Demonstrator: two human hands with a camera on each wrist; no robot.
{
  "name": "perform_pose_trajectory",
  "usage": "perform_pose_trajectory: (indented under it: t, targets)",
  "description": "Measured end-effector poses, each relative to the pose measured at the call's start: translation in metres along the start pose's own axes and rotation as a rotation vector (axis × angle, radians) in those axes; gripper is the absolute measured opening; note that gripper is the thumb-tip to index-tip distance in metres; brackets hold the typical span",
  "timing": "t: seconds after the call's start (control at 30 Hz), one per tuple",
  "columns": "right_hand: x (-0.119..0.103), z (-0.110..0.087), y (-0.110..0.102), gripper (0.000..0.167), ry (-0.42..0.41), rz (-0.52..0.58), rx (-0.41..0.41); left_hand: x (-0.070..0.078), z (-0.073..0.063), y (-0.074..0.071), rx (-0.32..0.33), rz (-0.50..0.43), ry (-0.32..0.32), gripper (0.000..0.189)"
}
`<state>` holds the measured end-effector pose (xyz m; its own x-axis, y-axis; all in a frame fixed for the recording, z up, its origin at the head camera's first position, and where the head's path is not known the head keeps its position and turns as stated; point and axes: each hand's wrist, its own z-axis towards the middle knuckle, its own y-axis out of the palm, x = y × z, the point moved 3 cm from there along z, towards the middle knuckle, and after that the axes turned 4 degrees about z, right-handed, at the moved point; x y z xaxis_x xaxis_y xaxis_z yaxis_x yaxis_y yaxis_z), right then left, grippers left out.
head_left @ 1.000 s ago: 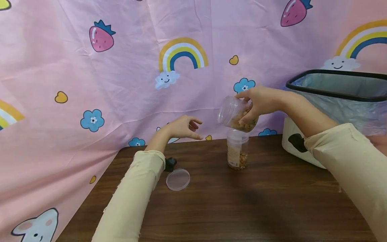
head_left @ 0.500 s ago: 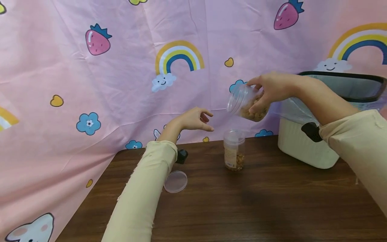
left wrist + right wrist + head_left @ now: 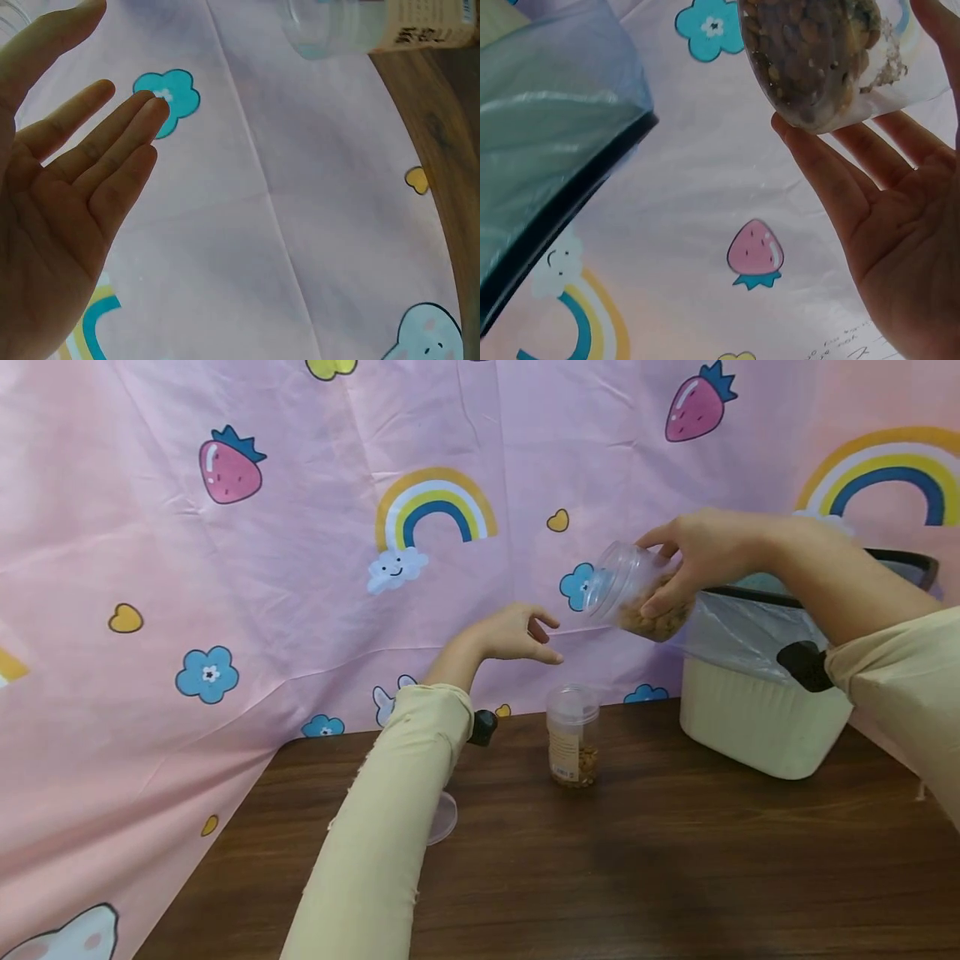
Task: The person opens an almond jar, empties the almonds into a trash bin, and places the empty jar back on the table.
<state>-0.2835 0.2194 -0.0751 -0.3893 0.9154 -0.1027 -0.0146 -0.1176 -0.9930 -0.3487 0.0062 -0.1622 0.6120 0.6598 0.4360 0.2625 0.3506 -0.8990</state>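
Observation:
My right hand (image 3: pixel 705 556) grips a clear plastic jar (image 3: pixel 626 581) in the air, tilted with its open mouth to the left. Small brown pieces (image 3: pixel 810 52) lie in its bottom end, seen close in the right wrist view. Left of that jar's mouth, my left hand (image 3: pixel 517 633) hangs in the air with relaxed fingers and holds nothing. A second clear jar (image 3: pixel 573 735) with a paper label stands upright on the table below, brown pieces in its lower part. In the left wrist view this jar (image 3: pixel 345 26) shows at the top edge.
A clear round lid (image 3: pixel 444 818) lies on the dark wooden table (image 3: pixel 600 877), partly hidden by the left sleeve. At the right stands a cream bin (image 3: pixel 757 727) with a plastic liner and black rim, partly behind the right arm. A printed pink cloth (image 3: pixel 300 568) hangs behind the table.
My right hand has lifted the tilted jar up and to the right, away from the standing jar. My left hand has also moved up and right. The view has shifted slightly.

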Motion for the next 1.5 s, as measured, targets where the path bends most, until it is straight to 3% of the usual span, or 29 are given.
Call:
perform_pose_trajectory:
  t: [0.57,0.8,1.17,1.5]
  targets:
    - [0.043,-0.037,-0.029,0.100,0.142,-0.031,0.005,0.031,0.021,-0.002,0.009,0.037,0.087,0.053]
    - [0.063,-0.052,-0.038,0.099,0.169,-0.102,0.016,0.049,0.032,-0.007,0.028,0.049,0.138,0.051]
    - [0.092,-0.080,-0.036,0.091,0.223,-0.141,0.044,0.081,0.057,-0.005,0.002,0.069,0.194,0.048]
    - [0.106,-0.093,-0.036,0.088,0.254,-0.126,0.025,0.089,0.065,-0.003,0.031,0.021,0.191,0.044]
